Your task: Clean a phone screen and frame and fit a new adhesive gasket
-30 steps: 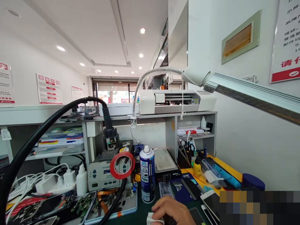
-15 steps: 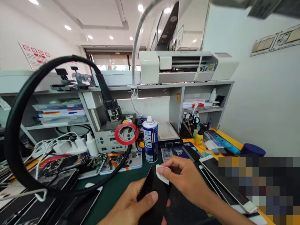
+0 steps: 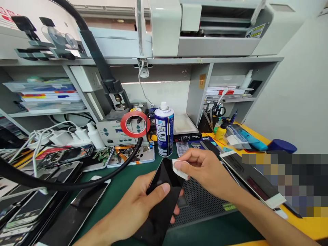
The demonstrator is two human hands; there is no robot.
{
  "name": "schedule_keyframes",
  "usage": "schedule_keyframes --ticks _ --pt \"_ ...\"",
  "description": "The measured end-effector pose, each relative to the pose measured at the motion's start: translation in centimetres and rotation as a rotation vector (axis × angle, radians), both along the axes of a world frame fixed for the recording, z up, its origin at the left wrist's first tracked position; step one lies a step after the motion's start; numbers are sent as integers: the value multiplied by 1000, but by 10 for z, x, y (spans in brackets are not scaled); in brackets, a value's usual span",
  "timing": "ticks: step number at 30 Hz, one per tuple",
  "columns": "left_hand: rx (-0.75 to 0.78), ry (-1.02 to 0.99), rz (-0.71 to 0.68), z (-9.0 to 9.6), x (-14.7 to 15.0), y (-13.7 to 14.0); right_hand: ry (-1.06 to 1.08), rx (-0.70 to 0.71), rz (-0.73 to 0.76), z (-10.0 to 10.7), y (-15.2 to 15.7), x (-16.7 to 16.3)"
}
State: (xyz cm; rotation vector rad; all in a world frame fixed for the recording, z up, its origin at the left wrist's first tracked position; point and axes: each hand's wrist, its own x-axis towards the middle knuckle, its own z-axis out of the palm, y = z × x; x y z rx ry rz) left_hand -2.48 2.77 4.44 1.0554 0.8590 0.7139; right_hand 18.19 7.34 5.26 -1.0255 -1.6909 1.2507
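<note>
My left hand [image 3: 143, 196] is closed around a black phone screen [image 3: 164, 201], thumb on its dark glossy face and fingertips showing at its right edge. The screen is held tilted above the bench. At its upper right corner my right hand [image 3: 205, 169] pinches a small white wipe [image 3: 180, 169] between thumb and fingers. The wipe touches or nearly touches the screen's edge; the exact contact is hard to make out. Below the hands lies a dark perforated mat [image 3: 205, 201] on the green work surface [image 3: 123, 188].
A blue and white spray can [image 3: 164, 133] stands just beyond the hands. Red tape roll [image 3: 135, 123] hangs near a grey device. Phone screens [image 3: 77, 212] lie at left, another white-framed phone screen [image 3: 252, 177] at right. A black flexible arm [image 3: 77, 184] curves across the left side.
The view has tilted down, showing more of the bench and mat. Both hands keep their holds; the white wipe has shifted from the screen's upper face to its right corner edge.
</note>
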Motion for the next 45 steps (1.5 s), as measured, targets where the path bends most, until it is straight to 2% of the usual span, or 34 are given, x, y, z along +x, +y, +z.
schedule_keyframes --ticks 8,16,20,29,40,45 --pt "-27 -69 145 7 -1 1 71 -89 -17 6 5 2" --pt "-11 -46 235 0 1 3 33 -124 -28 -4 1 -6" --pt "11 -17 318 -6 -1 6 -2 -200 65 -7 -5 -10" --pt "-70 -174 529 -11 -5 16 -102 -466 238 -23 -22 -32" --pt "-81 -262 644 -6 -3 16 -120 -497 281 -32 -25 -36" --pt "-162 -300 684 0 -1 15 -78 -507 324 -40 -30 -42"
